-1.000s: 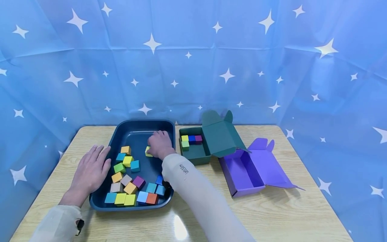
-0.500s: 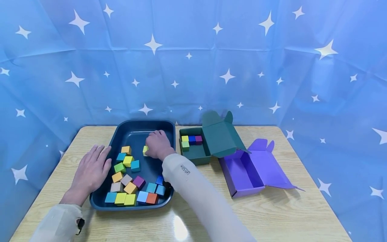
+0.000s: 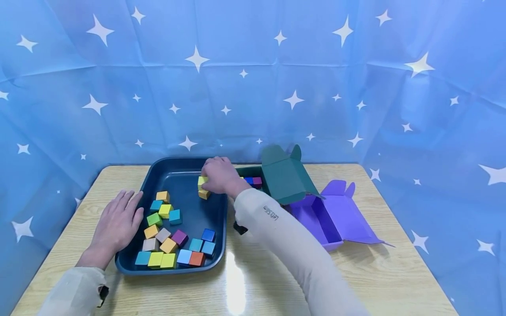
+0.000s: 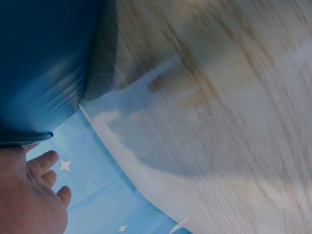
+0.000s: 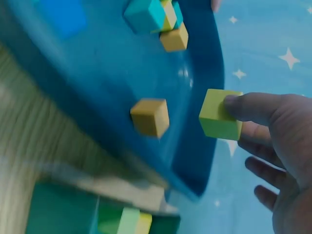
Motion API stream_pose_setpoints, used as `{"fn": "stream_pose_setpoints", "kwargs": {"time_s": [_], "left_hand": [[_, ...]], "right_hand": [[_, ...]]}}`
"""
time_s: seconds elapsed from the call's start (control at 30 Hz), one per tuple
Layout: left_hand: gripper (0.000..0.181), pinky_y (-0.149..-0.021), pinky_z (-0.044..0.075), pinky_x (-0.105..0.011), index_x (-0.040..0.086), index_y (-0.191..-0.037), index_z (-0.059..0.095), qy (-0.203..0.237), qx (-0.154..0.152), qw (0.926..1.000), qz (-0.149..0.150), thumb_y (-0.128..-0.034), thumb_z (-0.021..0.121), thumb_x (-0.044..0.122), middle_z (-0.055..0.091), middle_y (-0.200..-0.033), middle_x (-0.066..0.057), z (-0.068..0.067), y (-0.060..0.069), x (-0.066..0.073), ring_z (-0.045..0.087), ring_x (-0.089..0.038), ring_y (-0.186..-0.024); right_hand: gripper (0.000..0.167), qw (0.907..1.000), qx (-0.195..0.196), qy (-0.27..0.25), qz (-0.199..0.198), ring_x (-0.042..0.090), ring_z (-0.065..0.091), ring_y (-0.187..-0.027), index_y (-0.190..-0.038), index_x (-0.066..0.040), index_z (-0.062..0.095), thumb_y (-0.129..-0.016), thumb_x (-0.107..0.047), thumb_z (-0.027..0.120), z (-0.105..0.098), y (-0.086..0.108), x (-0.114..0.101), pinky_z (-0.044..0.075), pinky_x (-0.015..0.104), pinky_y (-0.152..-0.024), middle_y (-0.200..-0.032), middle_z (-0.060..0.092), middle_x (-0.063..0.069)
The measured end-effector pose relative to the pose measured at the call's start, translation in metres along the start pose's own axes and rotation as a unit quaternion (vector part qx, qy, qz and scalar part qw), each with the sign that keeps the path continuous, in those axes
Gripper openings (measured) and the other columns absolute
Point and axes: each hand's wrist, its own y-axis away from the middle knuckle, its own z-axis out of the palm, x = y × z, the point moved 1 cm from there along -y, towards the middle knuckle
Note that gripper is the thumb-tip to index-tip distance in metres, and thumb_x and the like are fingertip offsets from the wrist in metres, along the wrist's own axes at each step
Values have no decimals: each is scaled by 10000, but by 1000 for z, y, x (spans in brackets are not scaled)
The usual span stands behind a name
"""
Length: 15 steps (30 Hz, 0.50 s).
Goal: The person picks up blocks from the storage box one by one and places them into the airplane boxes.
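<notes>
My right hand pinches a yellow block between thumb and fingers, above the right side of the dark blue tray. In the right wrist view the yellow block is clear of the tray floor. An orange block lies below it in the tray. My left hand rests on the tray's left rim with its fingers extended. In the left wrist view that left hand touches the tray's outer edge.
Several coloured blocks lie at the tray's left and front, including a purple block and a red-orange block. A green lidded box, partly hidden by my right arm, holds several blocks. An open purple box stands right of it.
My right hand has lifted the yellow block and moved right and away, towards the green box. An orange block has come into sight beneath it. The left hand stays in place.
</notes>
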Motion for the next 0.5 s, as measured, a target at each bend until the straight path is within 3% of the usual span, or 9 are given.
{"fn": "stream_pose_setpoints", "kwargs": {"time_s": [0.3,0.5], "left_hand": [[537,-1135,198,-662,30,-1501,309,-15,21,10000,6,-1044,360,307,309,-1517,-292,0,0,0,173,-454,-1456],[536,-1140,184,-664,30,-1502,307,-13,29,10000,8,-1045,360,304,311,-1514,-294,1,0,-1,175,-457,-1453]], "right_hand": [[338,9995,-116,-277,104,207,442,-1335,-1178,-206,698,-913,-411,650,-12,20,49,291,444,-1184,-1352,581,-35],[338,9990,-168,-378,158,249,420,-1372,-1191,-199,693,-908,-381,665,-10,31,84,278,486,-1187,-1388,565,4]]}}
